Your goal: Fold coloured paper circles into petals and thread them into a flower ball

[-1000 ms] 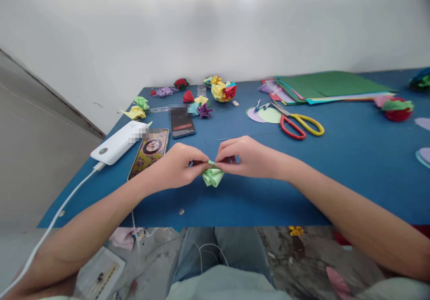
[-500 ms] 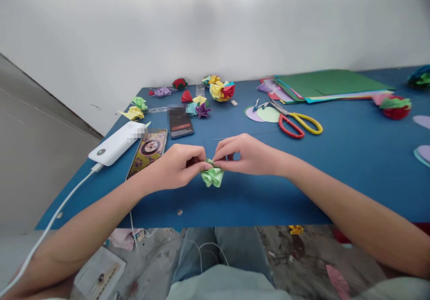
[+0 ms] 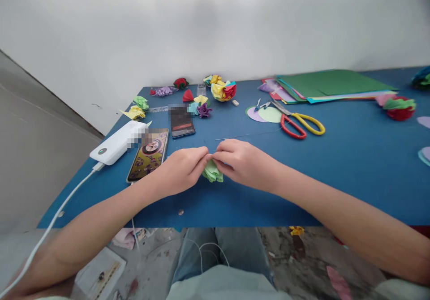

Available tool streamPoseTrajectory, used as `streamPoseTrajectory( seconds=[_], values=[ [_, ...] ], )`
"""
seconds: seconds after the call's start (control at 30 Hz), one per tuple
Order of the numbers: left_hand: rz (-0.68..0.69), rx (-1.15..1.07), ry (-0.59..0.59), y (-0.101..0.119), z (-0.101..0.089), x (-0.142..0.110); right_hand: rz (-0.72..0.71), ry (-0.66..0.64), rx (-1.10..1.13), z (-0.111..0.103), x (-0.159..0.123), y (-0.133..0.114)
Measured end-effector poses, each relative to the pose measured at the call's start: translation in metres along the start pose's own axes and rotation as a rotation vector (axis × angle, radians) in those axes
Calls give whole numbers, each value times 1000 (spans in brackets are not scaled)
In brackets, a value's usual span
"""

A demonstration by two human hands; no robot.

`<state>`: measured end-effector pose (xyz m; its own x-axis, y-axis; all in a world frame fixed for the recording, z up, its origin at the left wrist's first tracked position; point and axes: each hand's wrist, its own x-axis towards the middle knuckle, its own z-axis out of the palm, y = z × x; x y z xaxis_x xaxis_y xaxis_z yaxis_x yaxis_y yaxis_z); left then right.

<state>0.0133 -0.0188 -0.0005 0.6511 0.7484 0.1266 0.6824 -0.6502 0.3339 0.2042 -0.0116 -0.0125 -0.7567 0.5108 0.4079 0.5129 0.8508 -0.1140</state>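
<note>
Green paper [image 3: 212, 173], one bunch, is pinched by left hand [image 3: 184, 169] and right hand [image 3: 244, 162] near two phones [image 3: 144, 163].

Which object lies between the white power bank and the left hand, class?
In the head view, a phone with a patterned screen lies between the power bank and the left hand.

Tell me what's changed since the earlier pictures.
The left hand and right hand have closed up, shutting the gaps seen in each pinch and hiding more of the green paper's top. Neither let go. The scissors and paper stack stayed put.
</note>
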Motion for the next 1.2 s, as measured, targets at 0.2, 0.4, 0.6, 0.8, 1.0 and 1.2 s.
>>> streamPoseTrajectory(
  seconds=[0.2, 0.4, 0.6, 0.8, 1.0, 1.2],
  values=[
    [49, 81, 47, -1, 2, 0, -89, -53, -264, 0, -1, -5],
    [221, 238, 90, -6, 0, -2, -83, -13, -134, -4, 0, -2],
    [105, 96, 131, -2, -1, -1, -133, 139, -475, 6, -3, -14],
    [88, 103, 171, -2, -1, 0, -167, 208, -565, 14, -2, -16],
    [455, 630, 222, -19, -3, 0, -56, 137, -47, 2, 1, 4],
    [528, 641, 237, -21, -2, 1, -64, 113, 116, 2, 2, 10]
  ],
)
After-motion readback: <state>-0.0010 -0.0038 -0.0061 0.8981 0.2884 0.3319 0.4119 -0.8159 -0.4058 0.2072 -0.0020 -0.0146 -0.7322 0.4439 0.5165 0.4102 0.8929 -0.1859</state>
